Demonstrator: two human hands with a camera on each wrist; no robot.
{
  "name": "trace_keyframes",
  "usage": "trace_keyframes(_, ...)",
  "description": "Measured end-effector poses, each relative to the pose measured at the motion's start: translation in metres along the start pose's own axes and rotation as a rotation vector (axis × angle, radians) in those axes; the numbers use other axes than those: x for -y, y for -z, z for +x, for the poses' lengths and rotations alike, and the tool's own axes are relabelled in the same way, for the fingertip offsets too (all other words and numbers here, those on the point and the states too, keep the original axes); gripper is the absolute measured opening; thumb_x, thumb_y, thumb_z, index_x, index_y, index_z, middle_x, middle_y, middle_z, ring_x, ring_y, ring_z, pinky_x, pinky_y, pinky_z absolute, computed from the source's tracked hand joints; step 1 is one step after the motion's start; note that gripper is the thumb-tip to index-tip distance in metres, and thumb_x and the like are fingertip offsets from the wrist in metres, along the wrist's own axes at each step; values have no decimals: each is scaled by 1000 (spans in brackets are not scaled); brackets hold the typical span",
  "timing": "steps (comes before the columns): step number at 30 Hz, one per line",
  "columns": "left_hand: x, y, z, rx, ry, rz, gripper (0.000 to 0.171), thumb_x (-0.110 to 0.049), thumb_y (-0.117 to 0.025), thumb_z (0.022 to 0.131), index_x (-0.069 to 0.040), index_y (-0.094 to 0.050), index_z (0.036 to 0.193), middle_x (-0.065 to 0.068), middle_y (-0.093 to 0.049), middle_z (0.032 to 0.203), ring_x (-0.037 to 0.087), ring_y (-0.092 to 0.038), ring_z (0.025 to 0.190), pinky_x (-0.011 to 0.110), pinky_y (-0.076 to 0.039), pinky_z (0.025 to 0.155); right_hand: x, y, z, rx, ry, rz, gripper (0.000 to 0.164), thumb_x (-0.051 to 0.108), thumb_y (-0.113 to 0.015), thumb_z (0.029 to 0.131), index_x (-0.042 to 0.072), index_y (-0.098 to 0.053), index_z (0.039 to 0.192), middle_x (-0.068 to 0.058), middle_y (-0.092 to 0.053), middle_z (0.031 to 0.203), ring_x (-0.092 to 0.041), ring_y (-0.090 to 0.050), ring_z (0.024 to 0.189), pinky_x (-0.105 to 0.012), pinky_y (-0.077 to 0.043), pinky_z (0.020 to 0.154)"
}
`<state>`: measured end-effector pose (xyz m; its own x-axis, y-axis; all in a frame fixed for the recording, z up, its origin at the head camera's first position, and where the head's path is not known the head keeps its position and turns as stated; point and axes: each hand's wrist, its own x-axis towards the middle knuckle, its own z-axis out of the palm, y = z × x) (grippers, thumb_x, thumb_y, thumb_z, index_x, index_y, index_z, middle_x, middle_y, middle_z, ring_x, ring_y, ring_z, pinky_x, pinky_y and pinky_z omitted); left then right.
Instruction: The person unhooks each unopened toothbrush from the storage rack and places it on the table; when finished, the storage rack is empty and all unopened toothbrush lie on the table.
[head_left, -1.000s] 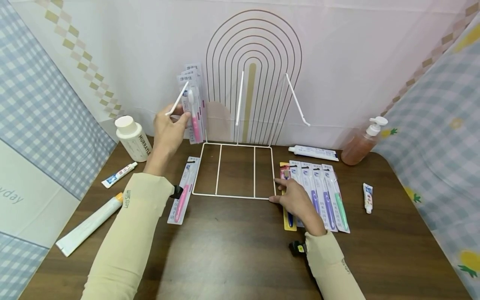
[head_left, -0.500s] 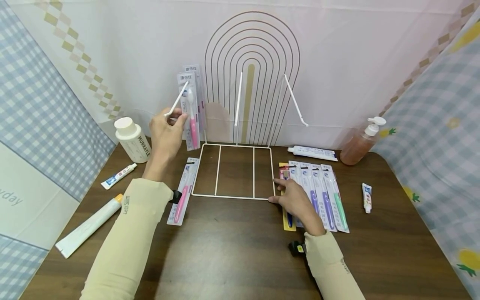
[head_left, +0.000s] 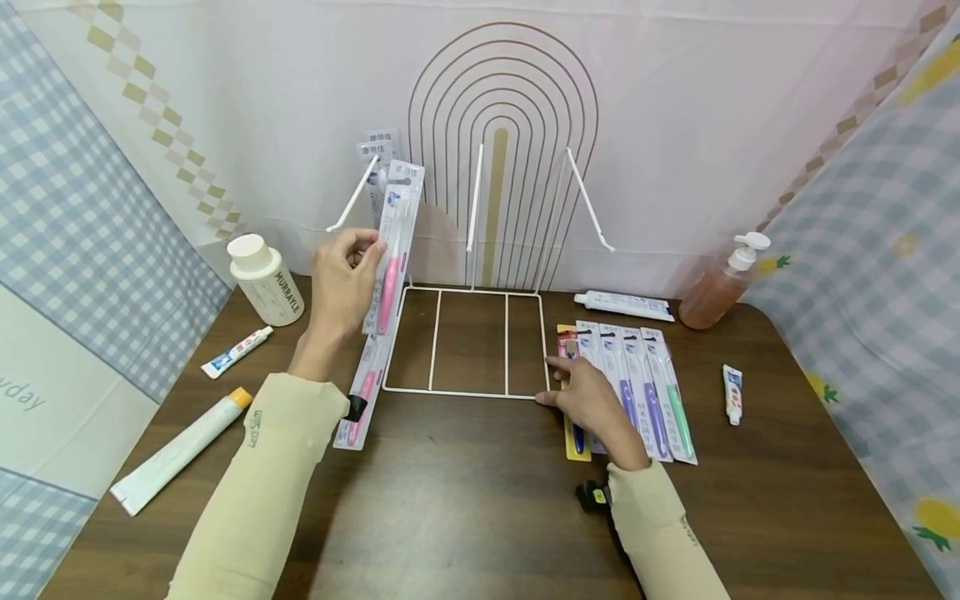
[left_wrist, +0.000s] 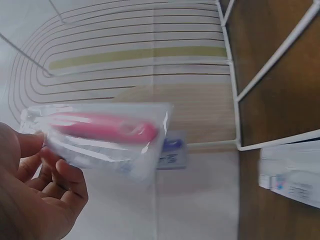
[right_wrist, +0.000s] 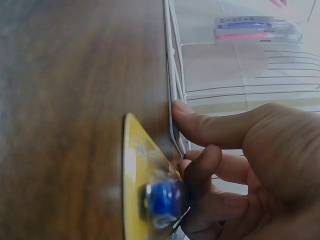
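My left hand (head_left: 341, 279) pinches a packaged toothbrush (head_left: 390, 283) with a pink handle, held tilted just in front of the rack's left hook (head_left: 351, 196). In the left wrist view, thumb and fingers hold one end of that clear pack (left_wrist: 105, 127). Other toothbrush packs (head_left: 375, 150) hang on the left hook behind it. Below, another pink toothbrush pack (head_left: 360, 408) lies on the table, partly covered by the held one. My right hand (head_left: 588, 396) grips the front right corner of the white wire rack (head_left: 465, 392), thumb and fingers at the wire (right_wrist: 172, 90).
Beside the right hand lie a yellow toothbrush pack (head_left: 576, 446) and several purple and green ones (head_left: 654, 408). Toothpaste tubes (head_left: 626, 305) lie around both sides. A white bottle (head_left: 266, 283) stands back left, a pump bottle (head_left: 716, 292) back right. The middle and right hooks (head_left: 592, 204) hold nothing.
The left hand has drawn a pink toothbrush pack off the left hook, forward and slightly right, and tilted it. The right hand stays at the rack corner.
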<state>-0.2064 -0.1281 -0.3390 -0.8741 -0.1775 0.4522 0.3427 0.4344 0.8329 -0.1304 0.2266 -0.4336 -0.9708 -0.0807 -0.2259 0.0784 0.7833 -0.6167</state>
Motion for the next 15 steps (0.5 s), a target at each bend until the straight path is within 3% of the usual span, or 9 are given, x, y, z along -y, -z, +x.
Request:
trace_keyframes(6, 14, 1, -25, 18, 64, 25, 22, -10, -71, 110, 5, -82, 122, 19, -75, 91, -5, -51, 64, 14, -40, 59, -9, -5, 7, 2, -10, -15, 75, 25, -92, 99, 5, -61, 165, -22, -74, 143, -24, -59, 86, -35, -48, 77)
trace_keyframes(11, 28, 8, -41, 51, 76, 68, 22, -11, -70, 110, 5, -82, 118, 20, -76, 91, -4, -54, 65, 14, -42, 61, 0, 0, 0, -5, -14, 3, 73, 21, -90, 100, 4, -61, 164, -25, -73, 144, -24, -54, 79, -34, -46, 75)
trace_keyframes(15, 39, 18, -54, 91, 101, 110, 20, -11, -71, 109, 4, -83, 113, 19, -76, 89, -3, -56, 68, 13, -44, 63, -2, -2, 0, -16, 6, 1, 72, 24, -90, 100, 5, -62, 164, -25, -74, 141, -25, -57, 84, -35, -47, 78)
